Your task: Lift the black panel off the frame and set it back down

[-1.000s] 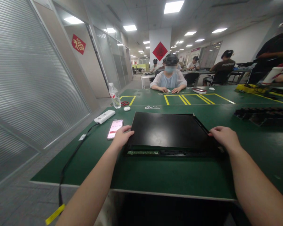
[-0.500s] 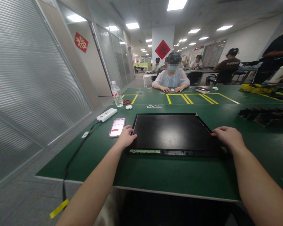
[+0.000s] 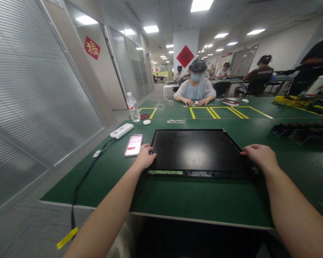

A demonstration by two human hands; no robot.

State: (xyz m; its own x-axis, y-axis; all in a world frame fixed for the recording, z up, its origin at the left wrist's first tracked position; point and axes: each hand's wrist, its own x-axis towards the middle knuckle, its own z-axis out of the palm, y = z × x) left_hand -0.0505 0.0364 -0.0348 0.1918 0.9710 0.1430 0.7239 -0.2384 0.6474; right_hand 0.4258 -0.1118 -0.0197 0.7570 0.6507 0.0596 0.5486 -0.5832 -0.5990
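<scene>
A black display panel (image 3: 193,150) lies flat on the green table (image 3: 201,200), its dark screen facing up. Along its near edge a strip of green circuit board (image 3: 165,172) is exposed. My left hand (image 3: 145,156) grips the panel's left edge, thumb on top. At the right edge my right hand (image 3: 260,156) holds the frame with fingertips pressed together. A phone (image 3: 134,145) with a lit screen lies just left of my left hand.
Further back stand a water bottle (image 3: 133,107), red scissors (image 3: 144,116), a white case (image 3: 146,122) and a white power bank (image 3: 122,131) with a black cable. Dark parts (image 3: 303,132) lie at the right. A person (image 3: 196,87) sits opposite, hands on the table.
</scene>
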